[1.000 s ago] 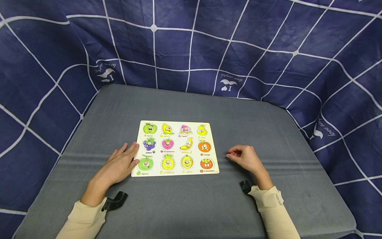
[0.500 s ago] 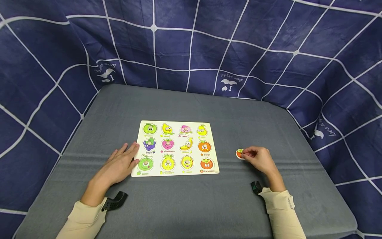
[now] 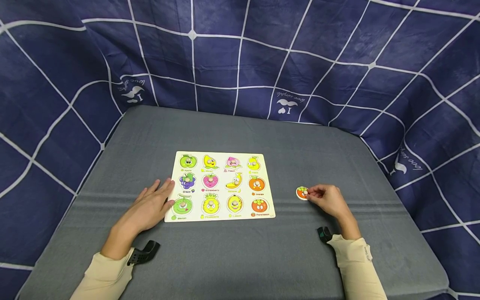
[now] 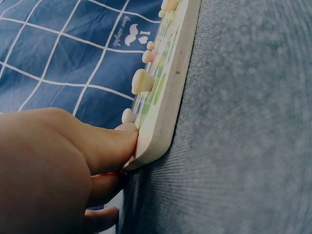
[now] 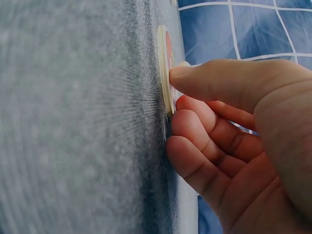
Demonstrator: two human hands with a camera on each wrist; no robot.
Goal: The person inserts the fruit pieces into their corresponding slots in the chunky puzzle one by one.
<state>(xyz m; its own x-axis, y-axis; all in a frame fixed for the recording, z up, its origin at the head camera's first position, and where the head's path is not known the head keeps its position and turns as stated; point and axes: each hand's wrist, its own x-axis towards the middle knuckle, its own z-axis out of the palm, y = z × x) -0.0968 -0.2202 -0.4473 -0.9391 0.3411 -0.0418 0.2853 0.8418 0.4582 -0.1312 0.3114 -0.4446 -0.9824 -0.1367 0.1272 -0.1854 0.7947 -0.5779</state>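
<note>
A pale fruit puzzle board [image 3: 221, 216] lies flat on the grey-covered table, its knobbed fruit pieces in rows. My left hand [image 3: 146, 208] rests on the board's left edge with fingers spread. In the left wrist view, the left thumb lies on the corner of the board [image 4: 165, 112] beside the knobs. To the right of the board, a round persimmon puzzle piece [image 3: 301, 192] sits on the cloth. My right hand [image 3: 328, 201] has its thumb and curled fingers at the piece's right side, by its knob. The right wrist view shows the thumb touching the piece [image 5: 165, 68]; the index fingertip is partly hidden.
A grey cloth [image 3: 232, 258] covers the table. Dark blue curtains with white grid lines [image 3: 221, 58] hang along the back and both sides. Black wrist straps [image 3: 145, 253] sit at both cuffs.
My right hand has moved to the right, away from the board. The persimmon piece, hidden from view a second ago, now shows beside the fingertips. My left hand and the board stay put.
</note>
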